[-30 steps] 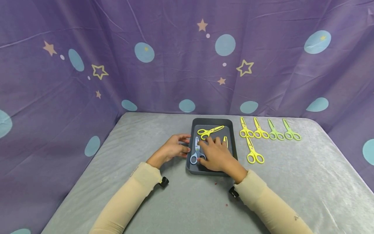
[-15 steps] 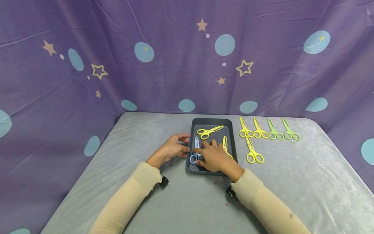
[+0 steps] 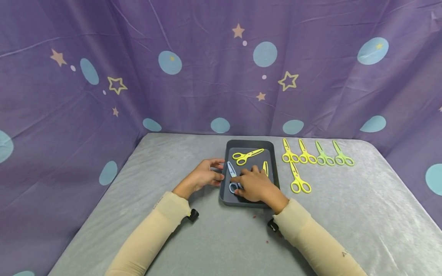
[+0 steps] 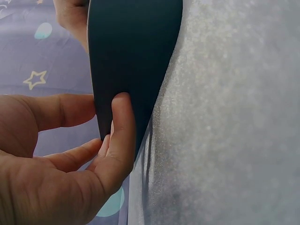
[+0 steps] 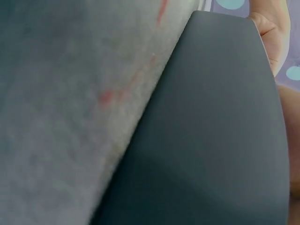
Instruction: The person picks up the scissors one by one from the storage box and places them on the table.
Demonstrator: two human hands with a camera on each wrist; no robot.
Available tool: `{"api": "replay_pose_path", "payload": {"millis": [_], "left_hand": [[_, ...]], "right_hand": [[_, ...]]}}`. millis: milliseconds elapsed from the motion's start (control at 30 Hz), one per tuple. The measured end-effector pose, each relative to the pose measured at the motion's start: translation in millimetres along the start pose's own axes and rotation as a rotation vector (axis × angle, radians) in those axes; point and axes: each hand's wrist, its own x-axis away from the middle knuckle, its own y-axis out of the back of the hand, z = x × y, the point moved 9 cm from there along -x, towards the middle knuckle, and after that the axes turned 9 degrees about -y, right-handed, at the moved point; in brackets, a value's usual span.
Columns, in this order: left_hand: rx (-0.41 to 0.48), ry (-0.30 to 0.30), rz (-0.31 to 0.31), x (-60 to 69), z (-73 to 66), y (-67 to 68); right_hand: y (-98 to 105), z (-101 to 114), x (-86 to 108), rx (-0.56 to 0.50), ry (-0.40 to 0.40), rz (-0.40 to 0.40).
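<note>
A dark grey tray [image 3: 249, 144] holds blue scissors [image 3: 231, 168] and two yellow scissors, one yellow pair [image 3: 249, 155] at the back and another [image 3: 265, 167] partly covered at the right. My right hand [image 3: 256, 185] reaches into the tray, thumb and index finger pinching the blue scissors around the handles, which it partly hides. In the right wrist view the tray's outer wall [image 5: 211, 108] blocks sight of the fingers. My left hand [image 3: 203, 174] is at the tray's left side. Its loosely extended fingers touch the outer wall [image 4: 133, 47] in the left wrist view.
Right of the tray, yellow scissors [image 3: 289, 153] and green scissors [image 3: 322, 155] lie in a row. Another yellow pair [image 3: 299, 180] lies in front of them. A grey cloth [image 3: 345, 214] covers the table, with a purple curtain [image 3: 193, 103] behind.
My right hand has shifted left from the yellow scissors onto the blue ones. The blue scissors have turned, blade tip leftward and handles rightward. My left hand stays put.
</note>
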Motion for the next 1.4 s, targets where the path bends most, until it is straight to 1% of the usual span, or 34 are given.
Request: {"api": "replay_pose_path", "payload": {"millis": [100, 300, 467, 567, 700, 1033, 1400], "left_hand": [[0.0, -0.001, 0.002, -0.4, 0.6, 0.0], [-0.006, 0.003, -0.002, 0.1, 0.8, -0.1], [-0.007, 0.006, -0.006, 0.2, 1.3, 0.4], [-0.007, 0.002, -0.006, -0.5, 1.4, 0.5], [-0.002, 0.001, -0.006, -0.6, 1.2, 0.4], [-0.011, 0.003, 0.0, 1.9, -1.1, -0.7], [-0.011, 0.005, -0.005, 1.2, -1.6, 0.0]], "right_hand": [[0.3, 1.3, -0.7, -0.005, 0.013, -0.009], [0.7, 8.4, -1.6, -0.02, 0.067, -0.016], [-1.6, 12.8, -3.4, 0.003, 0.092, -0.006], [-3.0, 13.2, -4.5, 0.006, 0.09, -0.007], [-3.8, 10.6, -5.5, -0.014, 0.064, -0.005], [-0.5, 4.9, -4.5, 0.024, 0.013, -0.029], [1.0, 5.3, -4.1, -0.007, 0.038, -0.021]]}}
